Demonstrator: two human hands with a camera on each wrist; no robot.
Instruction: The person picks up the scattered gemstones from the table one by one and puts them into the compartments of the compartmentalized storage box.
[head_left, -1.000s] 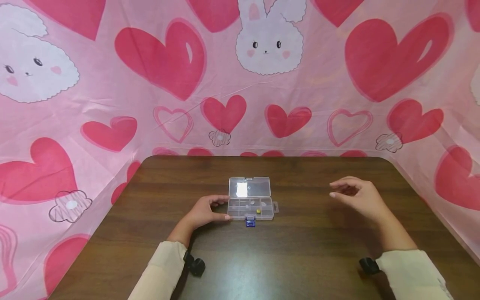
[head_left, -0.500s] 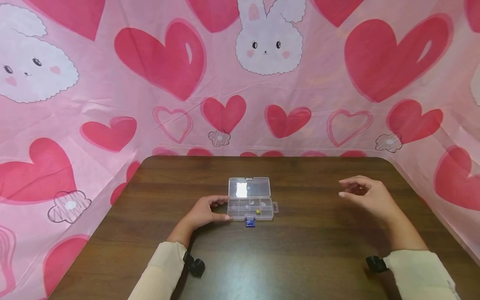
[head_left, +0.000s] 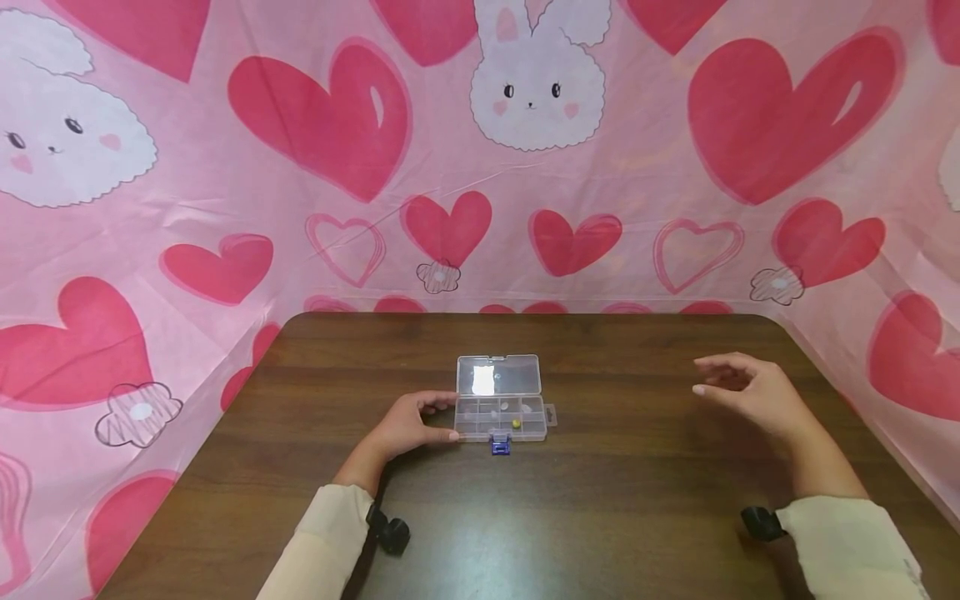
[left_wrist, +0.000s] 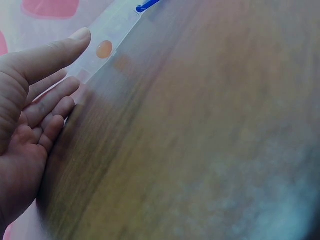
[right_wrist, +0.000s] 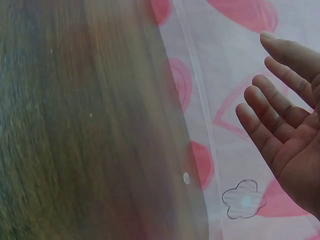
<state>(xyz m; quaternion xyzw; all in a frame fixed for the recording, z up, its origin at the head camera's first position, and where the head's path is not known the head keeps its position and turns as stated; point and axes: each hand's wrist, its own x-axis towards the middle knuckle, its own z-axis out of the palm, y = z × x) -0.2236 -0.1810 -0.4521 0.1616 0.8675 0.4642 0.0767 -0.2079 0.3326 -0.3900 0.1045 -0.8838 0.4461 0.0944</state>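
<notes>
A clear plastic compartment box (head_left: 501, 423) stands on the table with its lid (head_left: 499, 375) folded back. Its blue latch (head_left: 500, 446) hangs at the front. Small pale pieces and a yellow piece (head_left: 516, 423) lie in its compartments. My left hand (head_left: 405, 425) holds the box's left end, thumb at the near corner and fingers at the far one. Through the wall in the left wrist view shows an orange round piece (left_wrist: 104, 49). My right hand (head_left: 757, 396) hovers over the right of the table, fingers loosely bent, holding nothing.
The brown wooden table (head_left: 600, 517) is bordered by a pink cloth (head_left: 630, 167) with hearts and rabbits. A hang tab (head_left: 552, 415) juts from the box's right end. In the right wrist view a small pale oval thing (right_wrist: 186, 178) overlaps the table's edge.
My right hand has drifted right, away from the box. The left hand and the box have stayed in place.
</notes>
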